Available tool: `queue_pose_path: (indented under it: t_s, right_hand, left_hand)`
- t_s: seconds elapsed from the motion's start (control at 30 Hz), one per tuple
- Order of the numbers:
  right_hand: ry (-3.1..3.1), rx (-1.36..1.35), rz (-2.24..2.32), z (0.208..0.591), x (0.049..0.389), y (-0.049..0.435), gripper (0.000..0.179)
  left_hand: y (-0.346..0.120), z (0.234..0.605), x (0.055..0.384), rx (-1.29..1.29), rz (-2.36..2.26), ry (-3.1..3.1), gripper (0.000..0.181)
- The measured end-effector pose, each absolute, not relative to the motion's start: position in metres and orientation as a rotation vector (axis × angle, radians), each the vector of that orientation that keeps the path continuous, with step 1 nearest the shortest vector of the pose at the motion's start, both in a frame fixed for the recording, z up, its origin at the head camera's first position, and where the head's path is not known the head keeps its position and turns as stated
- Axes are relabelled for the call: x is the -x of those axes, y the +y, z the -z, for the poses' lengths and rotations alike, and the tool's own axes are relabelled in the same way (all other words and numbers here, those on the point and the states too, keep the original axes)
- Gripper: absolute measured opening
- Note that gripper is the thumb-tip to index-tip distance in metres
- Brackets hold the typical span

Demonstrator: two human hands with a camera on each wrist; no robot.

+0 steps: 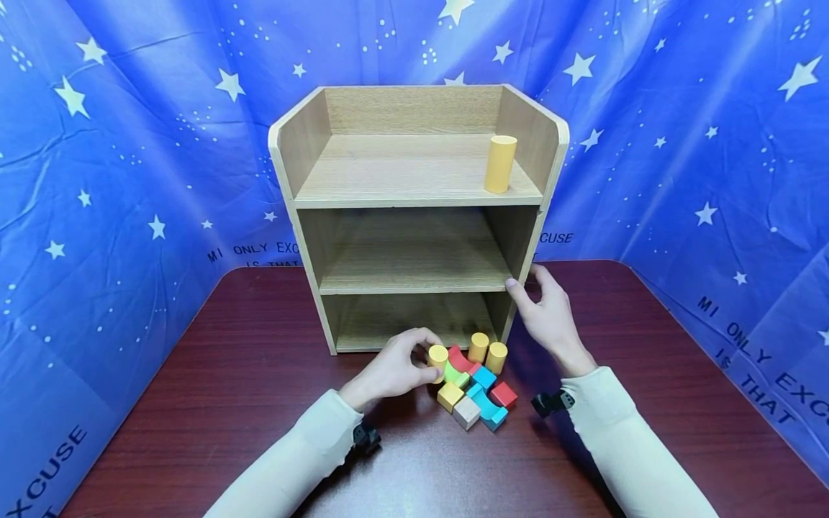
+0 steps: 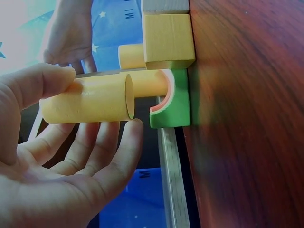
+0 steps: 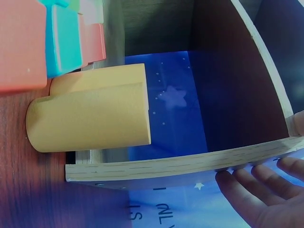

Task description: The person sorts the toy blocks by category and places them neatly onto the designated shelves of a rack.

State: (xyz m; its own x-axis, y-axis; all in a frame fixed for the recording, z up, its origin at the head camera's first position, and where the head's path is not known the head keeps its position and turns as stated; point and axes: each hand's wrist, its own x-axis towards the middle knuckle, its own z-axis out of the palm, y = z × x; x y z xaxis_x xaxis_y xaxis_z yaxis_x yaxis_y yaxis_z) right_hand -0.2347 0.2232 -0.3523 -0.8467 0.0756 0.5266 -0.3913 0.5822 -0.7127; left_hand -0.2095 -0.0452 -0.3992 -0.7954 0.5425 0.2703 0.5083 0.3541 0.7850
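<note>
My left hand [image 1: 396,365] pinches a yellow cylinder block [image 2: 88,99] between thumb and fingers. In the left wrist view it is held just clear of the green arch block [image 2: 173,107]. My right hand [image 1: 549,314] holds the right side of the wooden shelf unit [image 1: 414,202], with the thumb at the middle board's front corner and the fingers along the outer face of the side panel. Two more yellow cylinders [image 1: 496,357] stand on the table before the bottom compartment. Another yellow cylinder [image 1: 501,165] stands upright on the top board, toward its right end.
Among the grouped blocks are a red arch [image 1: 461,359], a blue arch [image 1: 486,405], a red block [image 1: 503,395], a yellow cube [image 1: 450,396] and a plain wooden cube [image 1: 466,413]. Blue star-printed cloth [image 1: 129,144] surrounds the dark red table [image 1: 259,417].
</note>
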Motion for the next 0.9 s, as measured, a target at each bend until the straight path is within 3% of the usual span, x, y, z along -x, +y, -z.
queue_pose_path:
  t_s: [0.9]
  right_hand:
    - [-2.307, -0.246, -1.194, 0.3524, 0.2342, 0.2231, 0.041]
  left_hand:
    - [-0.0449, 0.3926, 0.2061, -0.994, -1.592, 2.491, 0.030]
